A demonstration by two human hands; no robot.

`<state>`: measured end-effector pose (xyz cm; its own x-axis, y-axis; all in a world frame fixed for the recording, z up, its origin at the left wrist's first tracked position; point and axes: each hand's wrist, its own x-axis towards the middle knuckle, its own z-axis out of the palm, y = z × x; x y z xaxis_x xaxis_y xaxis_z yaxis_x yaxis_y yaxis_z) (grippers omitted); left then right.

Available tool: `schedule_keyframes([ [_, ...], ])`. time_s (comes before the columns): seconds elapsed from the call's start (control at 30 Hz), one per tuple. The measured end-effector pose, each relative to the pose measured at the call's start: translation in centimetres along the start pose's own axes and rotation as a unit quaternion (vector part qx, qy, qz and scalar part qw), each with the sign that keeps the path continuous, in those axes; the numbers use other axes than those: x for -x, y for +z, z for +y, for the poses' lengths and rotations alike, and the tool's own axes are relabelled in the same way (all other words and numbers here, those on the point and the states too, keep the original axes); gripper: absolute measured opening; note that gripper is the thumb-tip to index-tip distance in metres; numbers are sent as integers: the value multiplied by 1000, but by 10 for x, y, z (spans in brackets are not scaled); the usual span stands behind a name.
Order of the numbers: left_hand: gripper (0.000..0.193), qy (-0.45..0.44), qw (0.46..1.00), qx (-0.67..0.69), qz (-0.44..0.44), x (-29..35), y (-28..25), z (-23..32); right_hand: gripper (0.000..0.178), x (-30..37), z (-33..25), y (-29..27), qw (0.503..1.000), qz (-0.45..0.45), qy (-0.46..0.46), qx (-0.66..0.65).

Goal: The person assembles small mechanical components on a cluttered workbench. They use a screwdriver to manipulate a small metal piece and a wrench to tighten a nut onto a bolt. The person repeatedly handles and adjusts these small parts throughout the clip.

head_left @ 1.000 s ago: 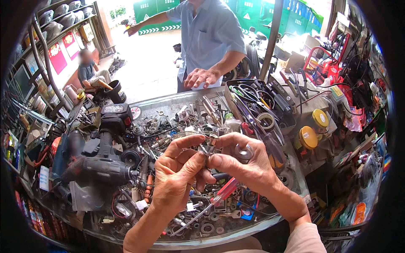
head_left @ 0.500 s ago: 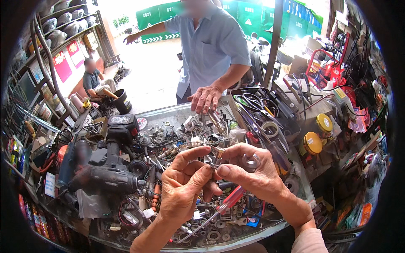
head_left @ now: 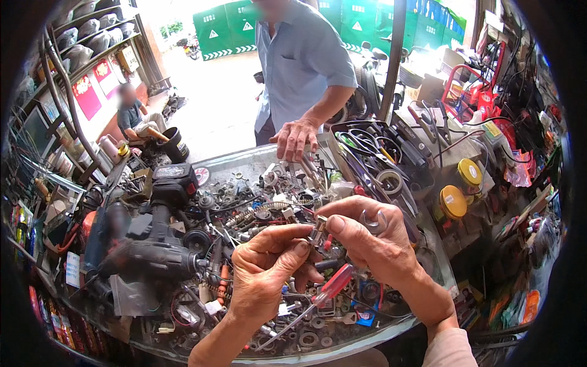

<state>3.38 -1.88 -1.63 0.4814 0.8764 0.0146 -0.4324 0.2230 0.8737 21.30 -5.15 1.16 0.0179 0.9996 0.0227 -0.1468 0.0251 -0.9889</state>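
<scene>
A small shiny metal fitting [head_left: 317, 234] sits between my two hands above the cluttered bench, its exact kind too small to tell. My left hand [head_left: 266, 260] pinches its lower end between thumb and forefinger. My right hand [head_left: 376, 244] is closed too, its thumb and forefinger at the upper end of the fitting. An open-end wrench [head_left: 374, 224] is tucked in the curled fingers of my right hand, its jaw showing. Below the hands a screwdriver [head_left: 334, 286] with a clear red handle slants over the loose parts; I cannot tell whether anything supports it.
Nuts, washers and springs cover the glass-edged bench [head_left: 364, 344]. A cordless impact wrench [head_left: 159, 244] lies left. A tool tray [head_left: 391, 159] and yellow-lidded jars [head_left: 454, 202] stand right. Across the bench, a person in a blue shirt [head_left: 302, 58] rests a hand on its edge; another sits farther back.
My right hand has moved slightly up and right, showing more of the fitting. The person opposite has brought down the outstretched arm, which no longer shows. The view has shifted slightly.
</scene>
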Motion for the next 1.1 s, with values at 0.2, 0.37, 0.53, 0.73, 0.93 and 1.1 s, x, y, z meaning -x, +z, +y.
schedule_keyframes([
  [0.2,24,-9,1000,-7,1,-1,0,-2,22,-1,-2,-1,1000,-8,-7,11],
  [0.37,27,-66,997,32,-11,-1,1,3,23,-3,-1,0,999,-2,-25,46],
  [0.53,26,-33,997,-63,15,1,2,3,26,-3,1,1,997,1,-44,65],
  [0.73,27,-39,997,-61,2,4,0,8,29,-2,2,3,999,9,-40,18],
  [0.93,23,-32,996,-75,28,3,4,7,25,-4,-4,2,998,-1,-40,58],
  [1.1,21,-13,995,-96,8,4,4,10,19,-3,-1,-3,993,-4,-55,100],
])
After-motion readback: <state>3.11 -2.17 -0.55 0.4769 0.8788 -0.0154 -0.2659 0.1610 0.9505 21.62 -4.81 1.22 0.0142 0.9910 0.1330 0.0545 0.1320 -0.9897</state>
